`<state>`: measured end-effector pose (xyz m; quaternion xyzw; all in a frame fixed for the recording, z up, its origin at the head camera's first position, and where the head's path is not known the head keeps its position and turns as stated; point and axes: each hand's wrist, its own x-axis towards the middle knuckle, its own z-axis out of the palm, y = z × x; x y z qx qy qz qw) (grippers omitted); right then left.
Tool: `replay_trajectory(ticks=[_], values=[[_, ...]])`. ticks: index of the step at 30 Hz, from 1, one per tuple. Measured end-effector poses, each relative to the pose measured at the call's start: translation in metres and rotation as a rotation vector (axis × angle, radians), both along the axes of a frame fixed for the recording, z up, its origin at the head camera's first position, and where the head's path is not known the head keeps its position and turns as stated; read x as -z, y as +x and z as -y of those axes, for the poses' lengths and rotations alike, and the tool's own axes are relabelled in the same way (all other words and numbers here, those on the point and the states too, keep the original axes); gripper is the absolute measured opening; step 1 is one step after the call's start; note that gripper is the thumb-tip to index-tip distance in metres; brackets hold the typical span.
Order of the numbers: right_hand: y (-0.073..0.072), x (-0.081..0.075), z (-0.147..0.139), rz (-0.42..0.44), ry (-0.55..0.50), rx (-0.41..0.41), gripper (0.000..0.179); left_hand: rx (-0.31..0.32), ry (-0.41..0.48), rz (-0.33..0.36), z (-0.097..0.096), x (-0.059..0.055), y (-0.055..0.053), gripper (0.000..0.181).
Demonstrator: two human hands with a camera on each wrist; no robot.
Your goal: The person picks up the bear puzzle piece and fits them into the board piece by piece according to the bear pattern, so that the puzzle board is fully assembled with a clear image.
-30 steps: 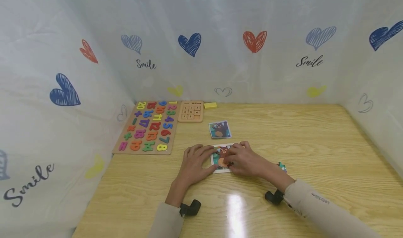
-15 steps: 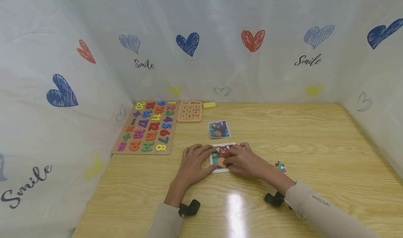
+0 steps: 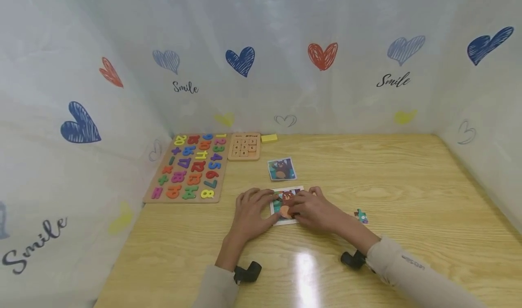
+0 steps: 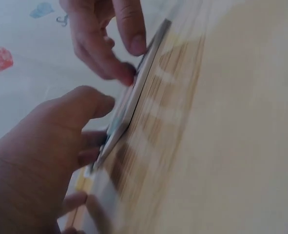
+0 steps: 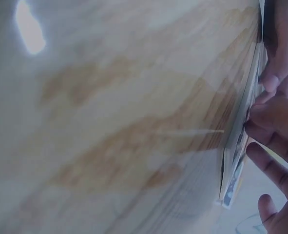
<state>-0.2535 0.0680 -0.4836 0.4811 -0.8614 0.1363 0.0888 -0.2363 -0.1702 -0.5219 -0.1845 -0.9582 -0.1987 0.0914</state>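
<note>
A small white-framed jigsaw puzzle [image 3: 287,198] with a brown bear picture lies flat on the table, between both hands. My left hand [image 3: 252,214] rests at its left side, thumb and fingers spread and touching the frame. At the right part of the picture, my right hand [image 3: 313,211] has its fingers bent, and thumb and fingertips come together over what seems to be a puzzle piece, mostly hidden beneath them. In the right wrist view, the right thumb [image 5: 268,113] touches the puzzle surface. A loose teal puzzle piece [image 3: 361,216] lies right of the right hand.
A bear picture card [image 3: 282,169] lies behind the puzzle. Farther left are a board of colored numbers [image 3: 183,168], a wooden number slide puzzle [image 3: 244,146] and a yellow block [image 3: 269,138]. A printed curtain [image 3: 285,90] encloses the table's back and sides.
The right fingers shift slightly over the puzzle's right part, and the left hand stays in place. The loose teal piece shows more fully beside the right forearm. The head view tilts a little.
</note>
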Motion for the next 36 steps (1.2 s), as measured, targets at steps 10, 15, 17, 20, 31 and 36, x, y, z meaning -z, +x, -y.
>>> replay_trajectory(ticks=[10,15,17,20,31,36], values=[[0.012,-0.012,-0.035,0.073,-0.093,0.088,0.022,-0.120,0.048,-0.055,-0.022,0.002,0.004,0.051],[0.016,-0.016,-0.060,0.068,-0.130,0.122,0.024,-0.124,0.056,-0.039,-0.024,0.002,0.004,0.052],[0.017,-0.016,-0.069,0.061,-0.131,0.133,0.024,-0.128,0.052,-0.031,-0.023,0.002,0.005,0.052],[0.018,-0.016,-0.081,0.050,-0.139,0.148,0.024,-0.130,0.046,-0.029,-0.023,0.002,0.005,0.053],[0.021,-0.011,-0.115,0.005,-0.161,0.166,0.026,-0.131,0.060,-0.021,-0.021,0.002,0.006,0.056],[0.022,-0.008,-0.126,-0.008,-0.138,0.199,0.026,-0.117,0.076,-0.051,-0.022,0.002,0.007,0.054]])
